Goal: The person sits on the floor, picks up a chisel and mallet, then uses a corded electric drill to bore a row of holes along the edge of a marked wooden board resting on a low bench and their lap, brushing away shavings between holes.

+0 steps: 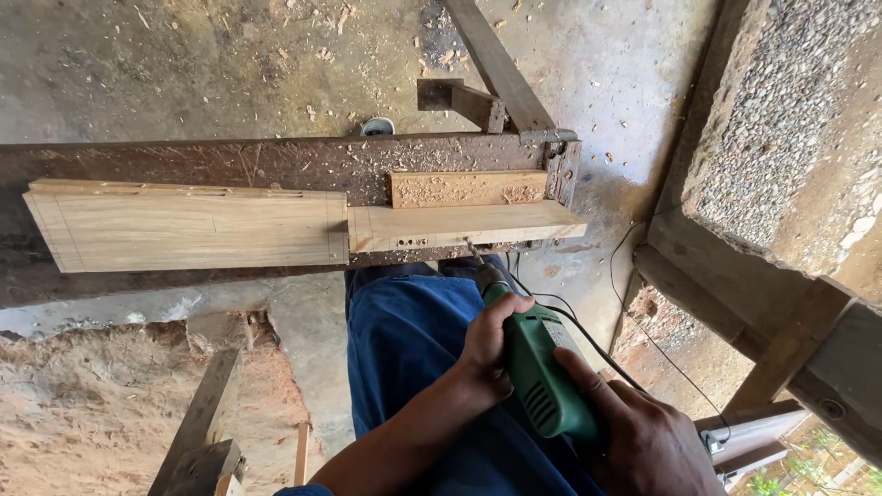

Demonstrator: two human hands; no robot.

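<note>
Both hands on a green electric drill, held low over the lap in blue trousers, nose aimed at the near edge of a pale plank. Left hand closed around the front of the drill body, fingers wrapped over the top just behind the chuck; right hand closed on the rear of the housing, forefinger laid along the side. Each grip shut firmly on the tool, no gap showing. Probably a fairly heavy, rigid tool with hard, smooth plastic, likely to twist when the bit bites; best held as here, one hand forward to steer, one at the back. Black cord trailing off to the right, a possible snag. Plank lying on a dark, scarred wooden surface, end to end with a wider pale board, a shorter block strewn with shavings just behind it. Small dark holes visible in the plank's near edge, number hard to make out. Bit mostly lost against the shadow under the plank, its tip and any contact not clear. Trigger hidden beneath the right hand. Small round tin behind the surface half concealed. Wood chips scattered over the concrete floor.
</note>
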